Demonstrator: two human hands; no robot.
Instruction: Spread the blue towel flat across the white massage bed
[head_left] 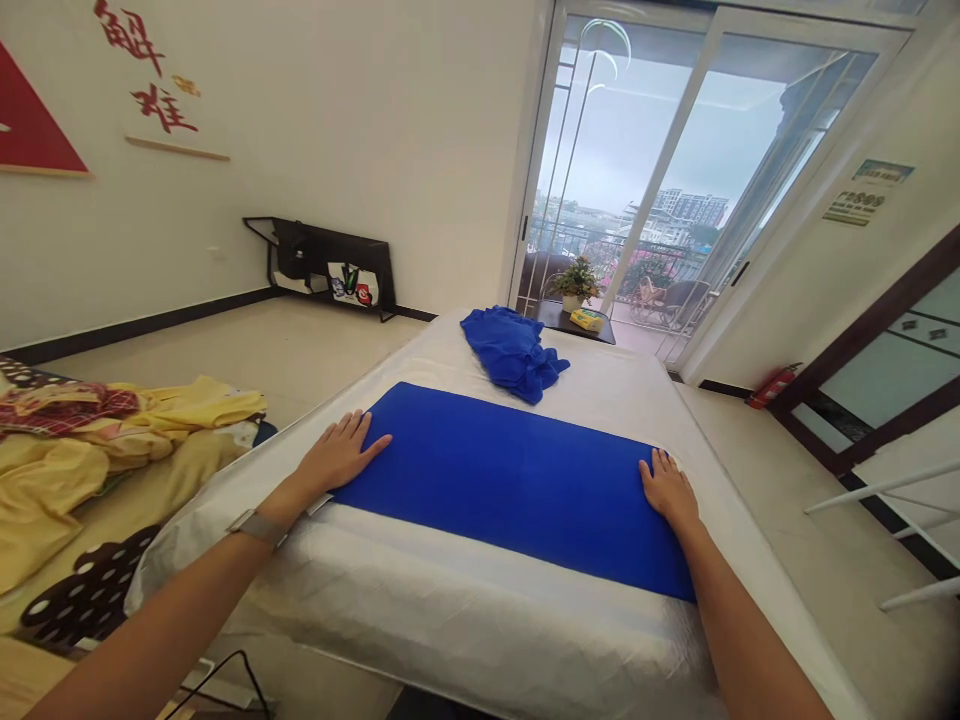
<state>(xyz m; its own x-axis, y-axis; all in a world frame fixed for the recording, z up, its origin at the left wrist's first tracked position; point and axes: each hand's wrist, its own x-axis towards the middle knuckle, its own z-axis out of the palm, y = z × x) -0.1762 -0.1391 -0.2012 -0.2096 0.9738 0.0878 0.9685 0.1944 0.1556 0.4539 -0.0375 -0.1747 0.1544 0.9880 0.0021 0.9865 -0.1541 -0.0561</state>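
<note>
Across the middle of the view, a white-covered mattress [465,610] is shown; its broad, level top serves as the working surface. Behind it a sliding glass door [660,180] is seen, through which daylight falls along the bed. A blue cloth [510,480] is laid crosswise on the near half of the mattress, spread flat as a long rectangle with its edges straight. To the left, on a lower surface, a heap of yellow garments [112,440] is left loose and rumpled, well apart from the cloth. Near the far end of the mattress a crumpled blue pile [514,352] is set aside, not touching the spread cloth.

The left hand [337,455] is placed palm down at the cloth's left end, fingers extended and together, nothing grasped. The right hand [667,490] is pressed flat on the right end in the same manner, fingers unclenched. With the palms set at opposite ends, the fabric is judged to be held stretched and smooth between them. A wristwatch [259,525] is worn on the left wrist.
</note>
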